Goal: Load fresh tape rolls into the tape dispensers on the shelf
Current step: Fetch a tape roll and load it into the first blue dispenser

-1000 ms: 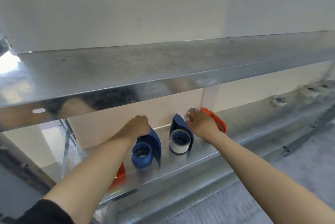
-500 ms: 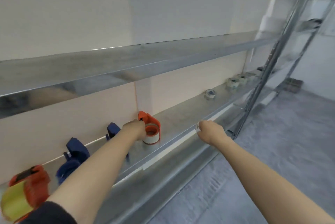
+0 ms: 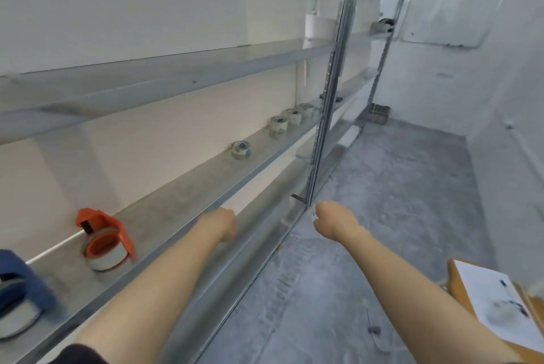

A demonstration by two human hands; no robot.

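Head: left hand (image 3: 219, 224) off orange dispenser (image 3: 106, 241), now at shelf edge (image 3: 191, 196).

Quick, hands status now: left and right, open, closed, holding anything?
Left hand: fingers curled under and hidden; cannot tell whether it holds anything.
Right hand: closed on a small white thing, too blurred to identify.

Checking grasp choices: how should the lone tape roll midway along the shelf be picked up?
Grip the tape roll across its outer wall, reaching from the open shelf front and above: it seems to lie flat, hole up, nothing beside it.
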